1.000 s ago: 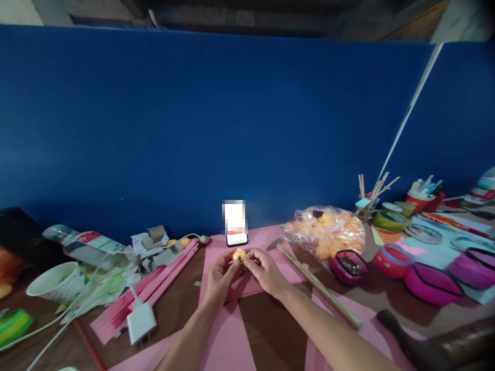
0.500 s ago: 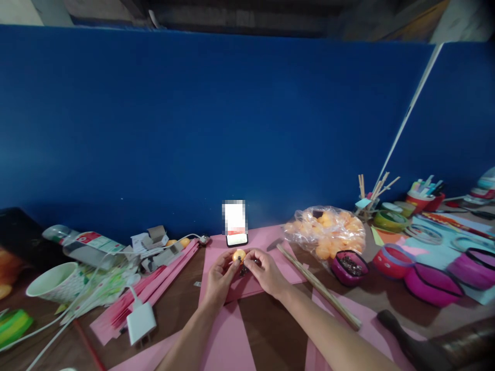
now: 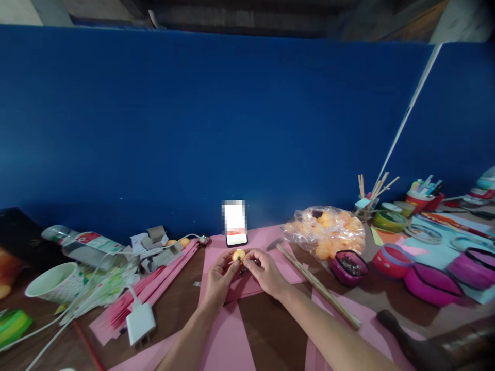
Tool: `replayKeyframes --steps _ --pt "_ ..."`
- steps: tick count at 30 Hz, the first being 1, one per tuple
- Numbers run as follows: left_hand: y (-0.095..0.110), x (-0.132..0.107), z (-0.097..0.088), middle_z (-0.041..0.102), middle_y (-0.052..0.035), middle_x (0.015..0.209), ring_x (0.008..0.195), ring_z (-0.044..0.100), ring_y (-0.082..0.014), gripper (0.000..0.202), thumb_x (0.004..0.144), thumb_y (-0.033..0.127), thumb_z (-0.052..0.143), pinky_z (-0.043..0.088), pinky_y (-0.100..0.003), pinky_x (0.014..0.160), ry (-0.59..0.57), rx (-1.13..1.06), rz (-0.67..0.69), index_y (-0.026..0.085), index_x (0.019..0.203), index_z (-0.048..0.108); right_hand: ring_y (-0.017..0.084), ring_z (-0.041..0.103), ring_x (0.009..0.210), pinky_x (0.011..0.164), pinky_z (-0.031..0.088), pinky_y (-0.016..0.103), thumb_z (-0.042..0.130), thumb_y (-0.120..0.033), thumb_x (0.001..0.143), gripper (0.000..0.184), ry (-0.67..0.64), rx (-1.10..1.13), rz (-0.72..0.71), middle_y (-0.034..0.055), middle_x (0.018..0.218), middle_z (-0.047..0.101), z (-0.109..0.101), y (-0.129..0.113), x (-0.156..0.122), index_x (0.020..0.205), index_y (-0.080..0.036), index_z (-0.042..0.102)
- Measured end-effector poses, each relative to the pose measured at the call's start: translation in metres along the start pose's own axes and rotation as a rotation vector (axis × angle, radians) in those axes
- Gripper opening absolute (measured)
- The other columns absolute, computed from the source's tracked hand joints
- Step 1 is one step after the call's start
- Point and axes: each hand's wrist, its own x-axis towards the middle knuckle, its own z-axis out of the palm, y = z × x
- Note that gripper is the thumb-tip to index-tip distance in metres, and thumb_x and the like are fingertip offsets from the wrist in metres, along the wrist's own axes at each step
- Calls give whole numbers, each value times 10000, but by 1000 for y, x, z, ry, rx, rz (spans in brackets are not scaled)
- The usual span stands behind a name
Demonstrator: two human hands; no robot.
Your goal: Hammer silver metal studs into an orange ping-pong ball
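Note:
Between the fingers of my left hand [image 3: 221, 274] is a small orange ball [image 3: 238, 255] with a dark spot on its near side. My left thumb presses close to that spot. My right hand [image 3: 264, 270] is pinched just to the right of the ball, its thumb and forefinger together; what they hold, if anything, is too small to make out. Small dark bits [image 3: 243, 270] show between the two hands, over the pink paper [image 3: 253, 289]. A phone [image 3: 236, 240] with a lit screen leans upright against the blue wall behind my hands.
A clear bag of orange balls [image 3: 328, 232], a hammer with a wooden handle [image 3: 320, 288] and a purple bowl of small dark pieces [image 3: 349, 268] lie to the right. On the left are pink paper strips [image 3: 154, 291], a white charger [image 3: 141, 322] and a pale green cup [image 3: 58, 282].

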Motion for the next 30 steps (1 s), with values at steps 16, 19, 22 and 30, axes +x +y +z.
replayKeyframes --steps 16,19,22,30 --pt "3 -1 3 627 -116 1021 931 594 -234 476 645 356 661 487 -337 789 48 -52 -6 142 1057 556 124 533 713 644 417 227 482 -287 808 154 -3 22 -14 28 868 596 0 -4 0 763 -161 557" --pt "3 -2 3 629 -123 1014 926 595 -245 509 616 372 679 487 -354 787 53 -48 6 140 1054 561 122 532 702 635 416 225 488 -286 802 152 3 28 -13 25 853 597 0 -6 0 753 -160 560" --pt "3 -2 2 621 -124 1027 927 594 -242 493 637 363 667 486 -348 785 43 -30 7 144 1063 552 124 536 698 624 417 224 496 -290 792 156 0 52 1 25 831 601 0 -7 1 743 -158 561" --pt "1 -2 2 607 -114 1055 943 585 -236 452 676 331 641 491 -328 762 20 -26 -4 160 1079 533 128 544 661 602 429 229 530 -302 767 152 8 127 78 17 743 599 2 -2 1 741 -156 561"
